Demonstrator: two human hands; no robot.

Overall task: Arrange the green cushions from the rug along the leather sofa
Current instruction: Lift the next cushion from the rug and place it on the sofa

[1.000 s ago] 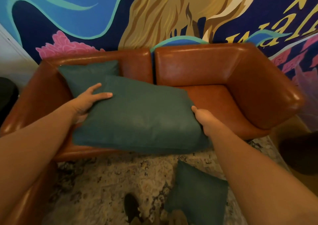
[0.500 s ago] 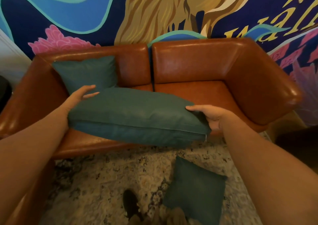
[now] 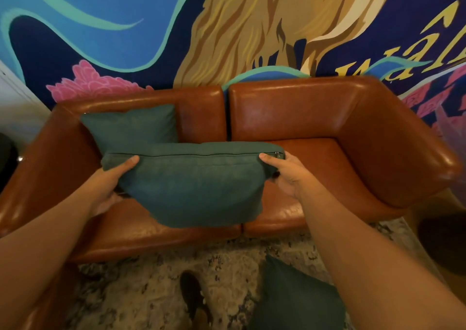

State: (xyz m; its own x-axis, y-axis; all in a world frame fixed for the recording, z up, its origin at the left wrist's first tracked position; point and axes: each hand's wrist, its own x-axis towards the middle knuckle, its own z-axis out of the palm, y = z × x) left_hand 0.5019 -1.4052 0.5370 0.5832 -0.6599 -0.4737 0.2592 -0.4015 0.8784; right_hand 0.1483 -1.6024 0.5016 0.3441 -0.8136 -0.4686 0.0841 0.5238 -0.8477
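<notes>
A large green cushion hangs over the middle of the brown leather sofa, its zipped edge on top. My left hand grips its left end and my right hand grips its right end by the zip pull. A smaller green cushion leans upright against the sofa's left backrest. Another green cushion lies on the patterned rug in front of the sofa, partly behind my right forearm.
A painted mural covers the wall behind the sofa. My dark shoe stands on the rug. A dark round object sits at the right edge, another dark shape at the left edge.
The held cushion has turned from lying flat to hanging with its zipped edge up, and has moved farther over the seat. Both hands shifted to its upper corners.
</notes>
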